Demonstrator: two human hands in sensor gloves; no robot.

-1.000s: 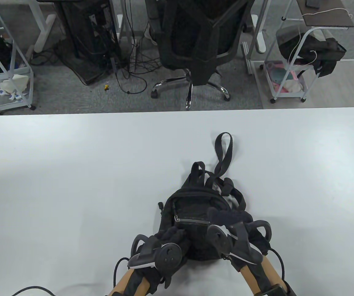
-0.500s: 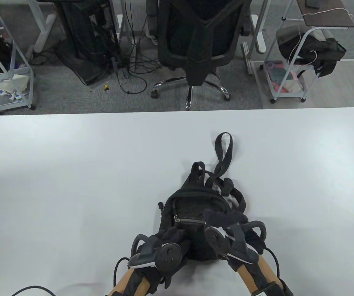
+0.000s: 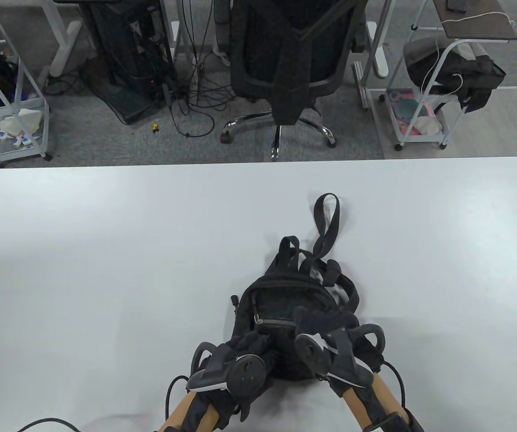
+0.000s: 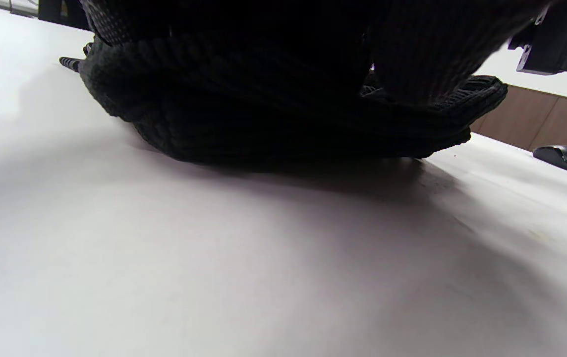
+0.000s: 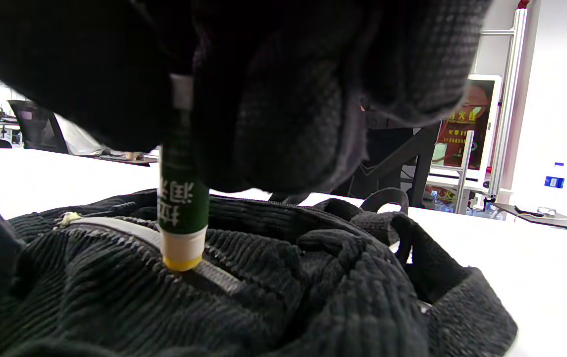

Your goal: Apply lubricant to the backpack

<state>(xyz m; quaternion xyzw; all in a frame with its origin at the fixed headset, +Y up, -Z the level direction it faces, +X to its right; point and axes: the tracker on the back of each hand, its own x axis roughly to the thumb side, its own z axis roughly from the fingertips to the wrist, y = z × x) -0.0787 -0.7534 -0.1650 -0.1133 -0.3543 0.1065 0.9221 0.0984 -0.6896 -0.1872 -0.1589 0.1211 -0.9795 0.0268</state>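
A small black corduroy backpack lies on the white table, straps pointing away; it also shows in the right wrist view and the left wrist view. My right hand holds a green lubricant stick upright, its yellow tip pressed on the silver front-pocket zipper, also seen in the table view. My left hand rests on the backpack's near left side and holds it down; I cannot tell whether its fingers grip the fabric.
A black office chair stands beyond the table's far edge. White wire carts stand at the far left and far right. A computer mouse lies on the table in the left wrist view.
My right hand has slid left along the pocket zipper with the stick. The left hand and the backpack have stayed put.
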